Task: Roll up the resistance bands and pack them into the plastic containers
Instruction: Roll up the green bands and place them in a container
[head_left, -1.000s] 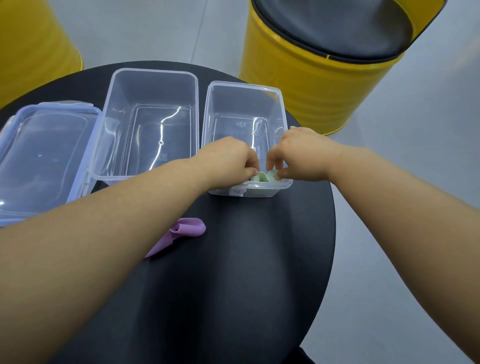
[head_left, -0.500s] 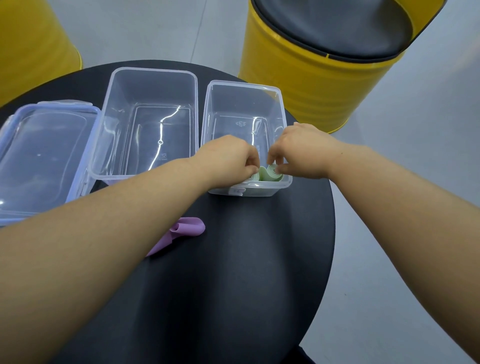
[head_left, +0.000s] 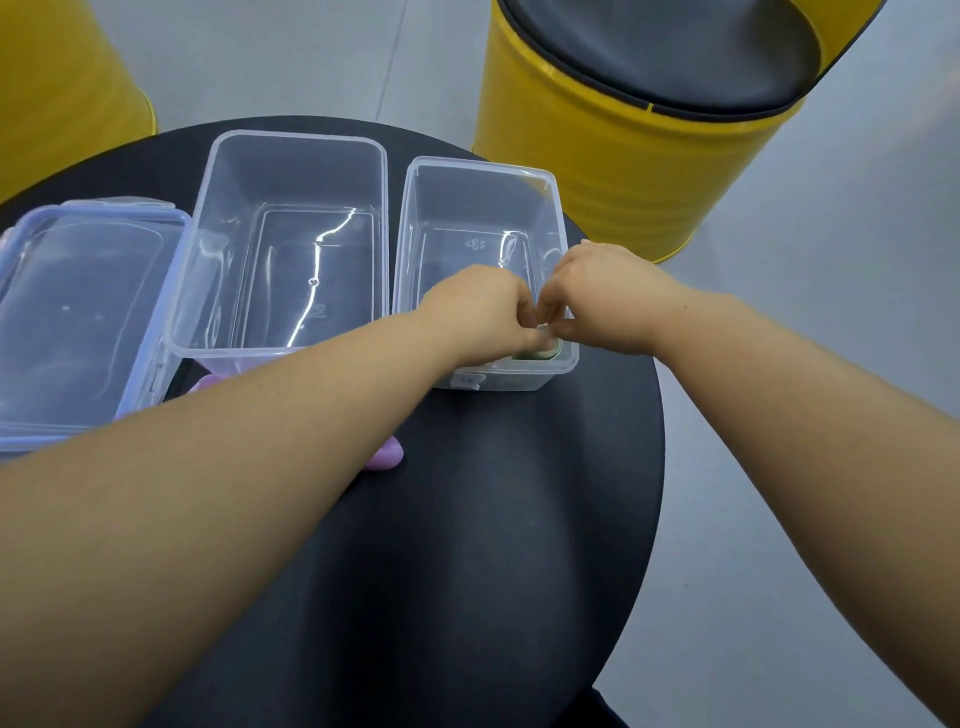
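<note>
Green band roll (head_left: 540, 354) pinched: L hand (head_left: 478, 312), R hand (head_left: 608, 299).

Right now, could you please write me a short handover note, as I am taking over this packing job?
Left hand and right hand: both pinch the rolled green band, low in the near end of the right container.
Purple band: on the table, mostly hidden under the left forearm.
Left container: holds no band. Lid: off, at far left.
Done: green band rolled and almost seated.
Left: let go of it, then roll and pack the purple band.
</note>
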